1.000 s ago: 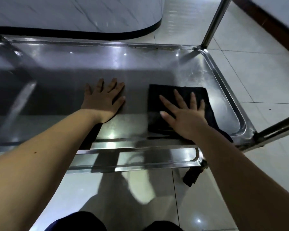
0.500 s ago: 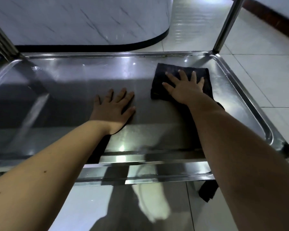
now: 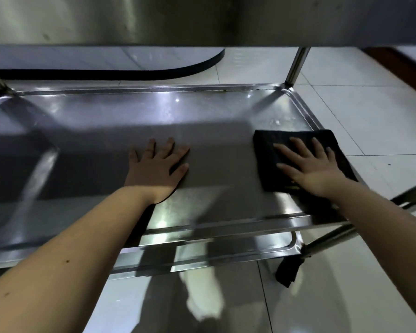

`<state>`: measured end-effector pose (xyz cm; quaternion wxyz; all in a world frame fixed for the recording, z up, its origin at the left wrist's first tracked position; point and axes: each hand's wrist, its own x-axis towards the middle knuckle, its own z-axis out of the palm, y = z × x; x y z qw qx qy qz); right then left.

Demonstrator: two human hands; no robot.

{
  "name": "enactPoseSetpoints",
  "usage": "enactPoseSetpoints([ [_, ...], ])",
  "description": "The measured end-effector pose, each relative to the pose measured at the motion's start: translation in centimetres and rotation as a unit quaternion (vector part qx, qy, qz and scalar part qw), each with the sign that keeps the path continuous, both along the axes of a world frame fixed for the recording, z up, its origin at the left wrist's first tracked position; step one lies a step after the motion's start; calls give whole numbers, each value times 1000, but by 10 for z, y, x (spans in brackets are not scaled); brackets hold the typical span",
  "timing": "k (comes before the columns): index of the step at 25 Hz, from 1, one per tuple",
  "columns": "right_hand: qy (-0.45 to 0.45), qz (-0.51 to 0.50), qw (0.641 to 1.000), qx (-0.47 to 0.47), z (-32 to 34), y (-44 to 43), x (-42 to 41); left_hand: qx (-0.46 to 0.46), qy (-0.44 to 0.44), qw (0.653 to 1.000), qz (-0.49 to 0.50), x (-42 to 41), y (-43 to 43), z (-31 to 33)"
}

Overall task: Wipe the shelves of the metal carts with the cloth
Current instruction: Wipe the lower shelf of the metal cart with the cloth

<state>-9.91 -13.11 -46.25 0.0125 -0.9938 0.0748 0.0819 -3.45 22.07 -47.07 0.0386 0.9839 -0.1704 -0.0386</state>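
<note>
While your right hand (image 3: 312, 169) presses the cloth (image 3: 269, 150) flat, fingers spread, at the shelf's (image 3: 94, 121) right edge, your left hand (image 3: 156, 167) rests mid-shelf, fingers apart.

The right hand (image 3: 315, 169) covers the near right part of the black cloth (image 3: 269, 145). The shelf (image 3: 202, 111) runs off the picture's left edge; its far right post (image 3: 296, 66) disappears behind the upper shelf (image 3: 178, 18).

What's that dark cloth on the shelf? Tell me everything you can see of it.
The cloth is dark, almost black, slightly fuzzy, laid out as a rough rectangle. It lies flat at the right end of the shiny metal shelf, reaching its raised rim. The right hand presses on it, palm down, fingers spread; the wrist hides its near edge.
</note>
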Motion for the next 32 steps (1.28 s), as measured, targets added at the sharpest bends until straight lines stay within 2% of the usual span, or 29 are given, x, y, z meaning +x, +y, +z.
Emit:
enactPoseSetpoints([
  [4,-33,-63,997,12,0,6,105,-5,-1,1000,-1,5,2,-6],
  [7,-24,-104,994,14,-4,16,136,-4,-6,1000,0,5,2,-9],
  [11,-17,-65,997,23,4,43,74,4,-2,1000,-4,4,1,-6],
  [15,-4,93,996,0,3,125,-46,-9,0,1000,-8,2,3,-4],
  [17,20,147,989,-3,4,160,-73,-4,-7,1000,-12,0,1,-2],
  [21,-1,99,994,52,8,161,-53,-30,-72,997,-28,-2,-1,2],
  [24,-88,32,993,65,9,141,-25,-140,-138,979,-59,-6,1,6],
  [26,-91,37,994,41,3,136,-14,-176,-125,971,-106,-16,-12,14],
  [28,-89,47,994,46,-2,136,-11,-143,-70,977,-140,-26,-34,18],
  [30,-101,46,992,66,-4,135,-11,-128,-38,983,-127,-30,-47,14],
  [32,-119,36,987,97,4,135,-13,-151,-41,982,-107,-33,-47,15],
])
